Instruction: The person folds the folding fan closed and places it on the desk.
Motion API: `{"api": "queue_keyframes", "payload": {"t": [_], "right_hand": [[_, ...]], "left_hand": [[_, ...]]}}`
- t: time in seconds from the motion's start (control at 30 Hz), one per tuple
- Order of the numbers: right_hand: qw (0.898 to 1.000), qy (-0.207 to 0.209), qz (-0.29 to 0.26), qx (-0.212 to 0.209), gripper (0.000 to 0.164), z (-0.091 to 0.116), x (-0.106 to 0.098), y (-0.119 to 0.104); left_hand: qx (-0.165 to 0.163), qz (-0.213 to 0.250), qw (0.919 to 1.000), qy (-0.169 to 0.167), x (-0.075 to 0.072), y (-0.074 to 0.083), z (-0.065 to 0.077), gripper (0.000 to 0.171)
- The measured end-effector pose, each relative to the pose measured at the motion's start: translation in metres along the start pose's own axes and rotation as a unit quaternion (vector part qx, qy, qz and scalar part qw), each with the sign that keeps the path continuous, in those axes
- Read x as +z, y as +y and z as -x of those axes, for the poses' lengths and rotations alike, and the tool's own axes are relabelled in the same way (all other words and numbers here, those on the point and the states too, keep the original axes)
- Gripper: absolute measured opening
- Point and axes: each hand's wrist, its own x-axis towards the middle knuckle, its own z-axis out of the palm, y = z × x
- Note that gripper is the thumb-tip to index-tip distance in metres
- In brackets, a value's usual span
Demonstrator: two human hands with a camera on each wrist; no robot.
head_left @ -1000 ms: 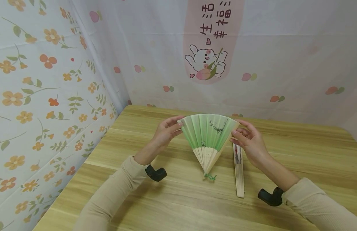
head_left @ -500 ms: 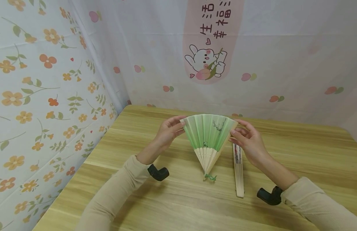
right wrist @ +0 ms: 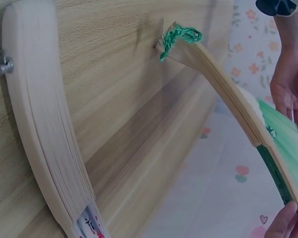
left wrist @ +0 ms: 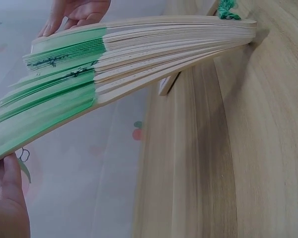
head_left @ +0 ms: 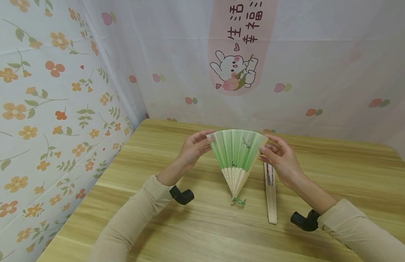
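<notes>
A green folding fan with pale wooden ribs is spread partway between the two hands, its pivot end toward the person and a green cord tied there. My left hand pinches the fan's left outer edge near the top. The right outer edge is pinched by my right hand. In the left wrist view the fan's ribs lie bunched toward the right-hand side. A second folding fan, folded up, with a red and dark pattern, lies on the table just under and beside the right hand.
The wooden table extends around both fans. A white curtain with fruit prints and a rabbit hangs behind it, and a flowered cloth hangs at the left. Black wrist mounts stick out near both sleeves.
Both hands have drawn slightly closer together, the left one moving right and the right one a little left. The green fan has become somewhat narrower. The folded fan stays put.
</notes>
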Motion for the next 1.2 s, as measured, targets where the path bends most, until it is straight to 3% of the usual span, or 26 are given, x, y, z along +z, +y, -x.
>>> {"api": "queue_keyframes", "payload": {"t": [0.43, 1.2], "right_hand": [[1.000, -0.019, 0.014, -0.002, 0.039, -0.002, 0.002, 0.004], [0.999, -0.028, 0.023, 0.001, 0.037, -0.007, 0.004, 0.001]], "left_hand": [[-0.001, -0.002, 1.0000, -0.003, 0.007, -0.004, -0.002, 0.030], [-0.001, -0.001, 0.9992, -0.039, 0.012, -0.001, -0.005, 0.034]]}}
